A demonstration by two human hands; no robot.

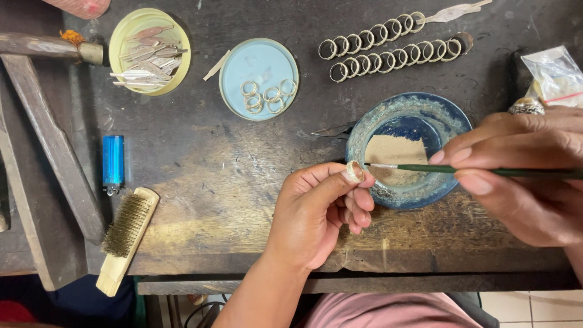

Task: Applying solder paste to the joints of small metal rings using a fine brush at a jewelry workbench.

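My left hand (319,209) pinches a small metal ring (354,171) between thumb and forefinger, just at the near rim of a blue bowl (452,118). My right hand (525,173) grips a thin green brush (486,171), held level, with its pale tip touching the ring. The bowl holds a tan paste or powder (395,157). A ring is worn on a finger of my right hand.
Two rows of rings (388,45) lie at the back. A light blue lid (259,78) holds several rings. A yellow lid (150,50) holds metal strips. A blue lighter (113,161), a wire brush (126,234), tweezers (333,130), a plastic bag (555,76) and a wooden peg (51,152) are nearby.
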